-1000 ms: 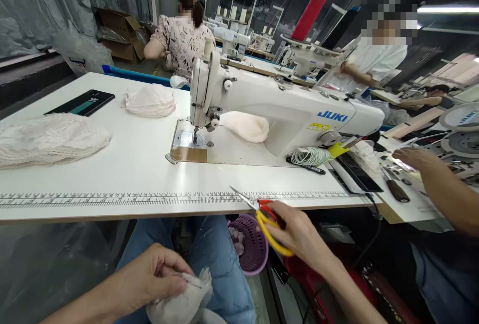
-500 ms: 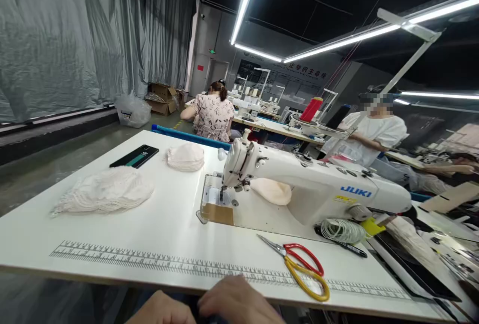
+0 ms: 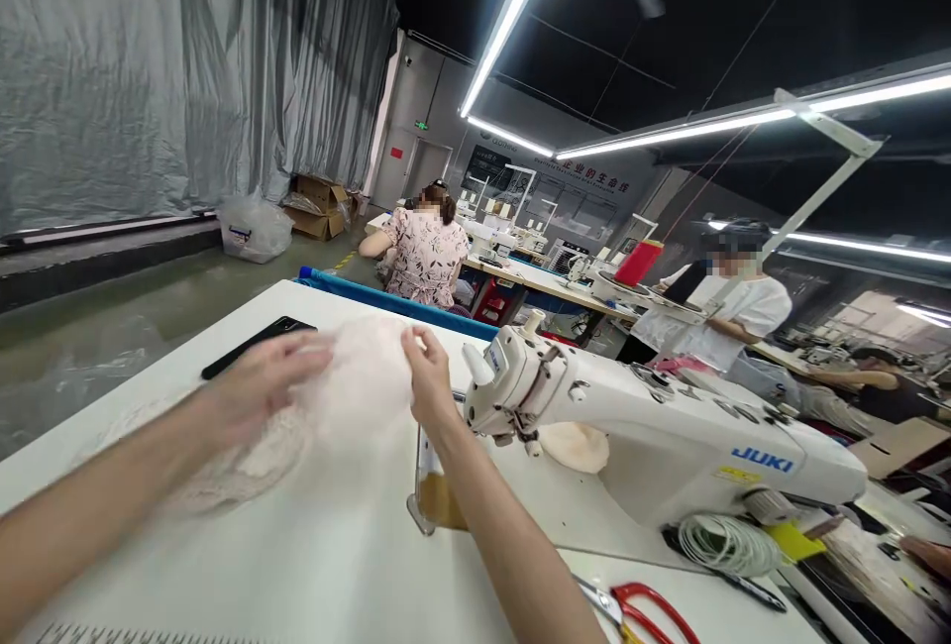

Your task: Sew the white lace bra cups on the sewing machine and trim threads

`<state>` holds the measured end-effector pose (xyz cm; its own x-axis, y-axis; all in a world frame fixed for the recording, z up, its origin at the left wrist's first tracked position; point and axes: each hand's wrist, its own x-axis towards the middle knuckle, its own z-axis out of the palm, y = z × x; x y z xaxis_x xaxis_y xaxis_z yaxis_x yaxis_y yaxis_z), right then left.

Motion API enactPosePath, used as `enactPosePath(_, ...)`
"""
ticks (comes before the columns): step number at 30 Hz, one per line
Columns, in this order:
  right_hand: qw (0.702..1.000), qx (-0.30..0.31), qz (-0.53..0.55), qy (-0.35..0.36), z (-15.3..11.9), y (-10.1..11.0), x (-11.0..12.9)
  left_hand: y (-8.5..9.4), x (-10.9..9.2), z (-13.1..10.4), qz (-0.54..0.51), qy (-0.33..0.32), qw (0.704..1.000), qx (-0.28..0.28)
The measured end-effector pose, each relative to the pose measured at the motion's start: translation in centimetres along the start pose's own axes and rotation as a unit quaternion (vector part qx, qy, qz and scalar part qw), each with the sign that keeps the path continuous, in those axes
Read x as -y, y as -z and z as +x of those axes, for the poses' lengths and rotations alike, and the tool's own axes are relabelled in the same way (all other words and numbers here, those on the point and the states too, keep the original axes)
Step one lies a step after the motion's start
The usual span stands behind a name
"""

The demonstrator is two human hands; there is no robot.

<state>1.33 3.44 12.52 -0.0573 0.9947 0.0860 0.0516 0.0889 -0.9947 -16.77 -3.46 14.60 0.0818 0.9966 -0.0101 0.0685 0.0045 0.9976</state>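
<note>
My right hand [image 3: 429, 372] pinches the edge of a pale white fabric piece [image 3: 364, 376], just left of the sewing machine's head [image 3: 512, 381]. On the fabric's other side is my left hand [image 3: 274, 376], smeared by motion, its fingers reaching toward the cloth; its grip is unclear. Beneath my left hand and forearm lies a lace-edged white fabric pile [image 3: 245, 471], partly hidden. A black phone [image 3: 257, 345] rests behind my left hand. A round beige pad [image 3: 576, 447] sits under the machine's arm.
Red-handled scissors [image 3: 654, 609] lie at the front, near a coil of pale cord [image 3: 728, 543] and a yellow item [image 3: 796, 542]. A blue rail [image 3: 393, 299] runs along the table's back edge. Two persons [image 3: 427, 248] [image 3: 750, 302] are farther back.
Both hands have moved up from the table's front edge to the fabric at the back. The small fabric piece is now between them. The view has shifted, so the machine appears lower and farther right.
</note>
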Motion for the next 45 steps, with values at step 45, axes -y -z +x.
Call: enactPosePath(45,0.949,0.24,-0.186,0.087,-4.6,-5.2,-2.8,4.2,5.5,-3.5,0.391,-0.082,0.913,-0.085)
